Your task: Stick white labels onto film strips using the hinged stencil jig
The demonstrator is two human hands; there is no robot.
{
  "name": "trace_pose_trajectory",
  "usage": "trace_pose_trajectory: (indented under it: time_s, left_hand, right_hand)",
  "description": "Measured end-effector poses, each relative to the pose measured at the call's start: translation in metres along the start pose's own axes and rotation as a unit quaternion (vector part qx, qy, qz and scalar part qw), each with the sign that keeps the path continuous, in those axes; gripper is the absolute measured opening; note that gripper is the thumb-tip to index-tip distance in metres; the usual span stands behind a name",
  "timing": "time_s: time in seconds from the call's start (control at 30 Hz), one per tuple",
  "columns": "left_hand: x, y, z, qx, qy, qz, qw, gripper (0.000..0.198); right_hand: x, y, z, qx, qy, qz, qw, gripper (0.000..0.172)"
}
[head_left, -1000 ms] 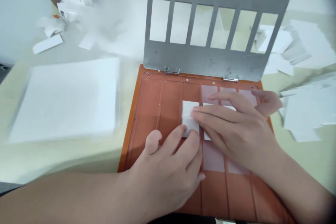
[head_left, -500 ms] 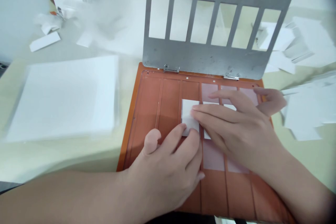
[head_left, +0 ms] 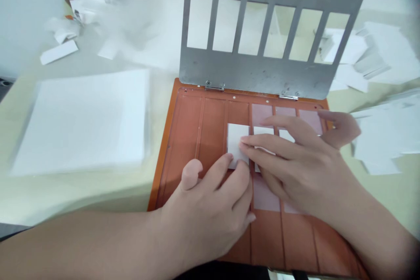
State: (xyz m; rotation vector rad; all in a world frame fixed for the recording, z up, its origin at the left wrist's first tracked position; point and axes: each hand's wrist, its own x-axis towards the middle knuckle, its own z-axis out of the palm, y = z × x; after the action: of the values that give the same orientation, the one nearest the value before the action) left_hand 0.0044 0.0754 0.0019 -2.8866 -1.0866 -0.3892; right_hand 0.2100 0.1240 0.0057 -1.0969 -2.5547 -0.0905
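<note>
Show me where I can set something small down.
Bare table shows between the white sheets and the left forearm, plus a narrow strip between those sheets and the orange board. The board's two leftmost channels look bare where visible. Crowded: around the white card, with the left hand and right hand, and the paper piles at right.

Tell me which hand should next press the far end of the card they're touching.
Probably the right hand: its fingertips reach the white card nearer that end; the left hand is at the near edge.
</note>
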Motion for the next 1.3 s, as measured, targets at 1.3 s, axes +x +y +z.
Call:
trace_pose_trajectory:
  time_s: [1.3]
  left_hand:
    - [0.029,-0.058,0.009,-0.160,0.027,0.036,0.986,0.016]
  right_hand:
    - [0.010,0.025,0.005,0.105,-0.064,0.125,0.985,0.048]
